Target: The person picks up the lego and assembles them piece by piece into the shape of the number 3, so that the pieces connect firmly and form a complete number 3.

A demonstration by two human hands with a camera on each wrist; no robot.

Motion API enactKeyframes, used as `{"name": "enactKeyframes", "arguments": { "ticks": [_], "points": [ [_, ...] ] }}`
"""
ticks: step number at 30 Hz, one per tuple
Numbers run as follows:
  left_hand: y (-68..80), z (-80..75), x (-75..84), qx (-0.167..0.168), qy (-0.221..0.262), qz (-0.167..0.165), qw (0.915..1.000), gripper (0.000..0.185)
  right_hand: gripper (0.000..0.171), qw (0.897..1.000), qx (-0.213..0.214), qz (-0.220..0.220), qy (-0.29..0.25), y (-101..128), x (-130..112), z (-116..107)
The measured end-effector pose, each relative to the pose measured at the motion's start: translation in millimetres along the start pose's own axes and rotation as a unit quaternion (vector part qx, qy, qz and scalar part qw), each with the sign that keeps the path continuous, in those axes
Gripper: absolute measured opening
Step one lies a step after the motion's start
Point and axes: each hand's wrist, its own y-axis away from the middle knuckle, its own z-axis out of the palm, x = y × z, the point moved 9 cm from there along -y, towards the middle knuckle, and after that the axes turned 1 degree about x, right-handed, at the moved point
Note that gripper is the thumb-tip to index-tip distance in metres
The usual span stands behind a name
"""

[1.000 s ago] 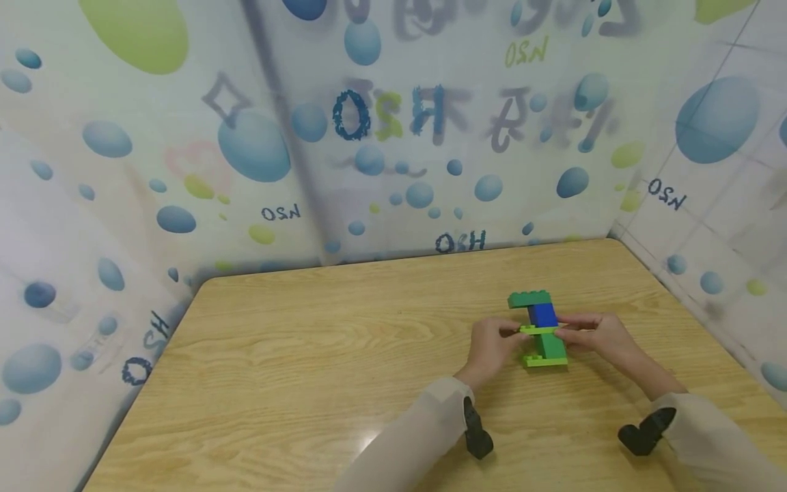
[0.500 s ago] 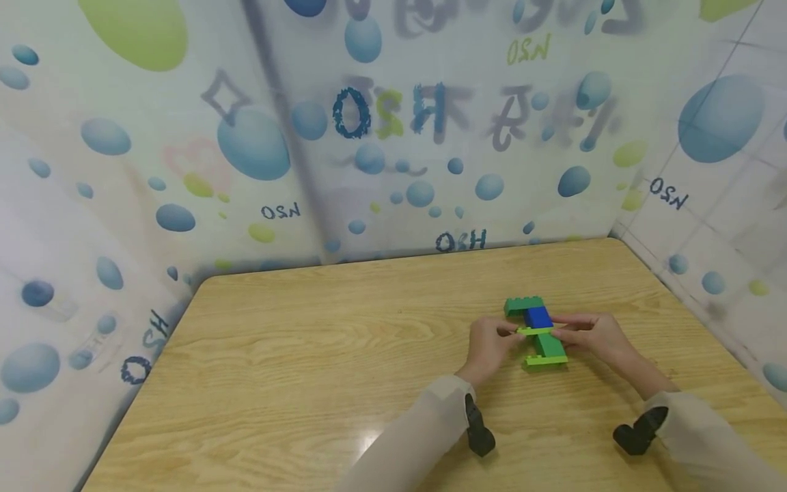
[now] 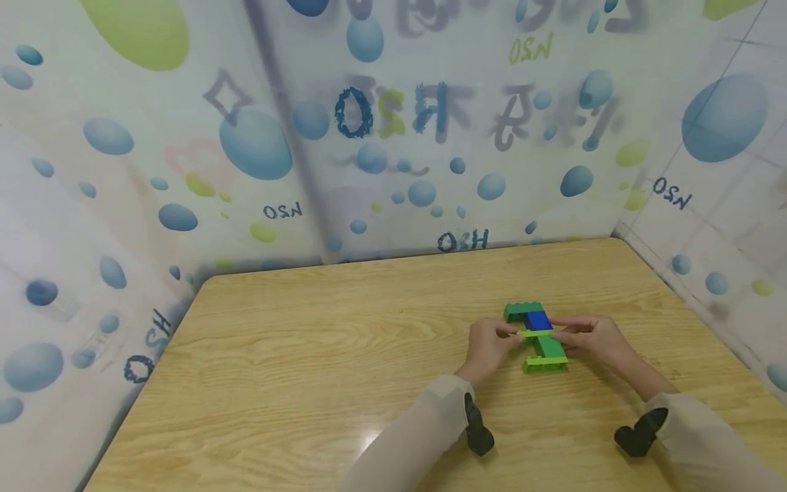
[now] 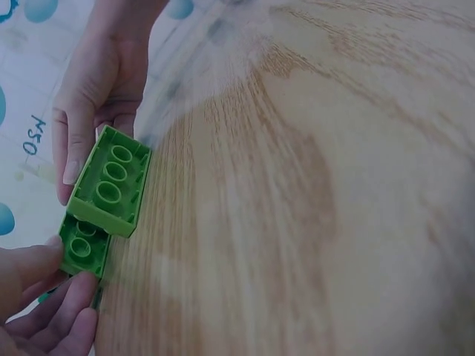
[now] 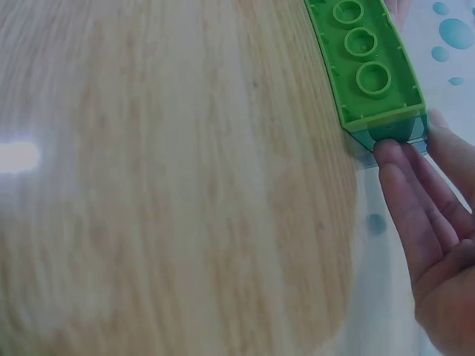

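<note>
Between both hands is a joined stack of toy building blocks (image 3: 548, 347), tipped so its hollow underside faces the person. From the far end it runs dark green, blue, lime, green and lime. My left hand (image 3: 489, 347) pinches the end of the middle lime block (image 3: 535, 333) between thumb and fingers. On the other side my right hand (image 3: 599, 338) grips the stack near the blue block (image 3: 539, 320). The left wrist view shows round tubes inside the bottom lime block (image 4: 113, 178). In the right wrist view, fingertips (image 5: 390, 152) press against the stack's side.
The wooden table (image 3: 307, 355) spreads under the hands, its far edge close to a patterned curtain (image 3: 393, 171) with blue and green drops. Black wrist mounts (image 3: 478, 430) sit at both sleeve cuffs.
The stack has tilted, its far dark green end dropping lower and the underside of the near lime block coming into view. Both hands keep their hold in nearly the same place.
</note>
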Motion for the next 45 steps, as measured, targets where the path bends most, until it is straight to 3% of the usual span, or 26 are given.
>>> {"name": "enactKeyframes", "arguments": {
  "ticks": [5,15,20,28,36,45],
  "points": [
    [0.0,0.1,0.8,-0.004,-0.001,0.005,1.0000,0.012,0.055,1.000,0.000,0.009,-0.001,0,5,-1],
    [-0.6,2.8,-5.3,-0.032,0.012,-0.026,0.9991,0.014,0.054,1.000,-0.014,-0.001,-0.017,2,6,1],
    [-2.1,-5.6,-12.7,-0.041,0.010,-0.035,0.9985,0.015,0.053,0.999,-0.026,-0.013,-0.014,-2,2,1],
    [-6.6,-36.8,-24.9,-0.024,-0.023,-0.044,0.9985,0.015,0.044,0.997,-0.028,-0.072,0.022,-7,-30,-9],
    [-6.4,-79.5,-19.6,-0.021,-0.045,-0.024,0.9985,0.019,0.038,0.990,-0.055,-0.131,0.023,-13,-66,8],
    [-7.3,-121.3,-22.3,-0.013,-0.076,0.009,0.9970,0.022,0.043,0.989,-0.101,-0.112,0.003,-23,-81,43]
  ]
}}
